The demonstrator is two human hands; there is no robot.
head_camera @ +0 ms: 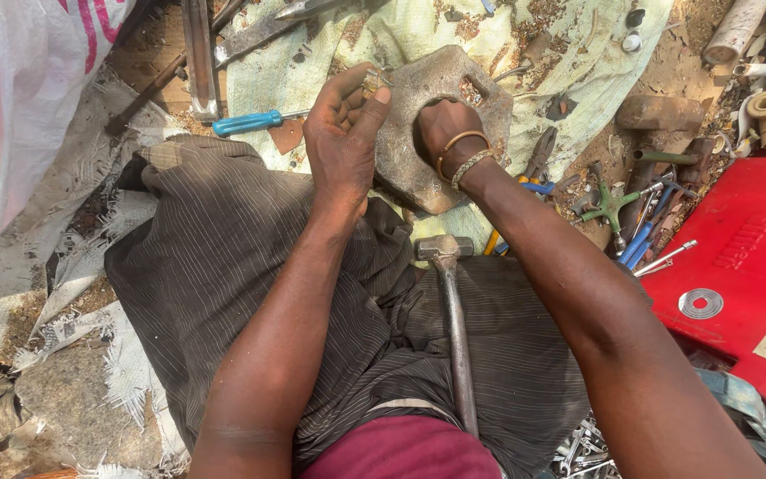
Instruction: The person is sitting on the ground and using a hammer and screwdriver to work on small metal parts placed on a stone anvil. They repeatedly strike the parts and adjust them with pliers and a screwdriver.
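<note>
I am sitting on the ground and my two hands are working at a thick grey metal plate (418,168) with many corners, which is lying on a pale green cloth (312,62) just in front of my knees. The plate is resting almost flat, a bit tilted, and its long axis is running from the top right, far from me, down to the bottom left, toward my lap.

My left hand (343,133) is closing its fingers on a small brass-coloured piece (372,82), approx. at the upper left edge of the plate. The thumb and the forefinger are pinching the piece. It is too small to tell which way it is pointing.

My right hand (445,133) is pressing down on the middle of the plate with the fingers curled under, closed like a fist. I cannot tell if it is gripping sth inside. I am wearing two bangles on that wrist.

A hammer (454,328) is lying on my lap between my arms, not touched. Its head is pointing away from me, near the plate's lower edge, and the handle is running straight back toward my body.

A blue-handled screwdriver (250,121) is lying on the cloth, left of my left hand, with its tip pointing right. Pliers etc. are lying at the right, beside a red box (738,257).
</note>
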